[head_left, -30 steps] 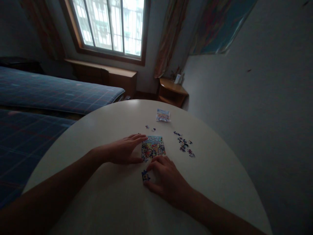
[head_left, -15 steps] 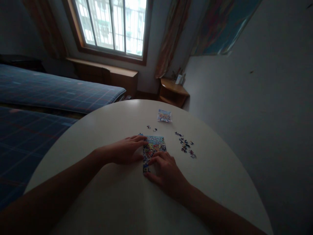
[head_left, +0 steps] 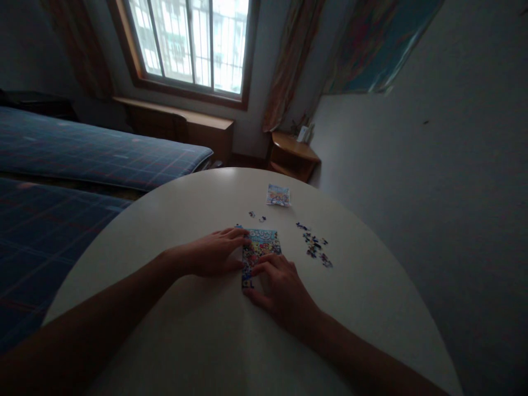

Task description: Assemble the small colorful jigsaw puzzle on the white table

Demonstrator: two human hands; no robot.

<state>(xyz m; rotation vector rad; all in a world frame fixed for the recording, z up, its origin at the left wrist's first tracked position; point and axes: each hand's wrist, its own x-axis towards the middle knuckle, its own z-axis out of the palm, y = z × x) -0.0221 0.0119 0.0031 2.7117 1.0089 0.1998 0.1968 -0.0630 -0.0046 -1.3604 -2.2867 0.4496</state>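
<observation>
A partly assembled jigsaw puzzle point(head_left: 264, 242) with a colourful, crowded picture lies flat on the round white table point(head_left: 198, 206). My left hand point(head_left: 216, 253) rests along its left edge, fingers stretched out and fingertips on the pieces. Over the lower right part of the puzzle is my right hand point(head_left: 278, 283), its bent fingers touching the pieces and its thumb apart near the bottom left corner. That hand hides the lower right of the puzzle. No loose piece shows in either hand.
Several loose puzzle pieces point(head_left: 314, 245) lie right of the puzzle, with two more pieces point(head_left: 257, 216) beyond it. Farther back is a small printed packet point(head_left: 278, 195). Past the table stand a bed point(head_left: 103, 148) and a wooden corner shelf point(head_left: 291, 146).
</observation>
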